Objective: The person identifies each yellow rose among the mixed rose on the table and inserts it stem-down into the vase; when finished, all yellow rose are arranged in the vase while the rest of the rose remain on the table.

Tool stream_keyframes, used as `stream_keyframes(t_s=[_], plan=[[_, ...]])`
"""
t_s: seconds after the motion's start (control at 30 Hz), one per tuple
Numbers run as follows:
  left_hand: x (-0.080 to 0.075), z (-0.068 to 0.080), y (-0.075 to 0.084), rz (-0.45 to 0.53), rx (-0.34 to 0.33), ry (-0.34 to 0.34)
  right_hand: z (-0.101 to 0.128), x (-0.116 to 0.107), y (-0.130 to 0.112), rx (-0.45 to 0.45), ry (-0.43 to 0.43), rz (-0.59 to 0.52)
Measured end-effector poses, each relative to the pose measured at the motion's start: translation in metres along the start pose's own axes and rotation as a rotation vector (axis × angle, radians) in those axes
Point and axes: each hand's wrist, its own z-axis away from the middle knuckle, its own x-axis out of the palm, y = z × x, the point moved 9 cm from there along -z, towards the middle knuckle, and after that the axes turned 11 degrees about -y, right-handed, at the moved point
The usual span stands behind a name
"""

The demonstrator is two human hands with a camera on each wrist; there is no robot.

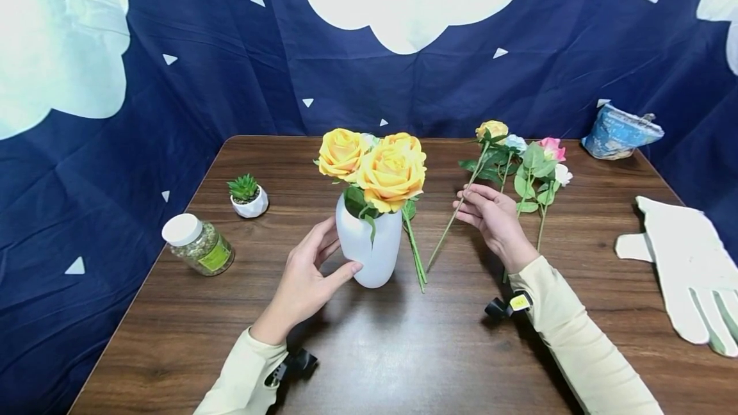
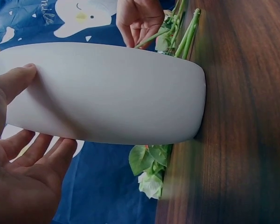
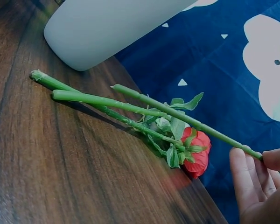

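A white vase [image 1: 371, 252] stands in the middle of the table, with large yellow roses [image 1: 392, 171] filling its mouth. My left hand [image 1: 311, 280] grips the vase from the left, thumb on the near side and fingers round the back; the left wrist view shows the vase wall [image 2: 116, 93] between them. To the right, my right hand [image 1: 496, 219] pinches the green stem of a single yellow rose [image 1: 491, 130]. Its bloom points up and away, and the cut stem end [image 3: 119, 88] slants down toward the vase's base, above two stems [image 3: 67, 95] lying on the table.
Blue, pink and white flowers [image 1: 552, 149] lie right of my right hand; a red flower [image 3: 196, 154] lies behind the vase. At left stand a small potted succulent [image 1: 250, 202] and a white-lidded jar [image 1: 202, 245]. A blue bag [image 1: 619, 133] and white glove [image 1: 686, 268] are at right.
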Motion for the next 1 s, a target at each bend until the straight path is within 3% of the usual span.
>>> stream_keyframes(t_s=[0.43,0.77,1.0], plan=[[0.001,0.001,-0.001,-0.008,-0.010,0.008,0.002,-0.002,-0.015,-0.137,0.047,-0.097],[0.002,0.001,-0.001,-0.011,-0.010,0.012,0.006,-0.011,-0.028,-0.279,0.150,-0.233],[0.001,0.002,-0.001,-0.017,-0.019,0.009,0.007,-0.013,-0.033,-0.315,0.168,-0.302]])
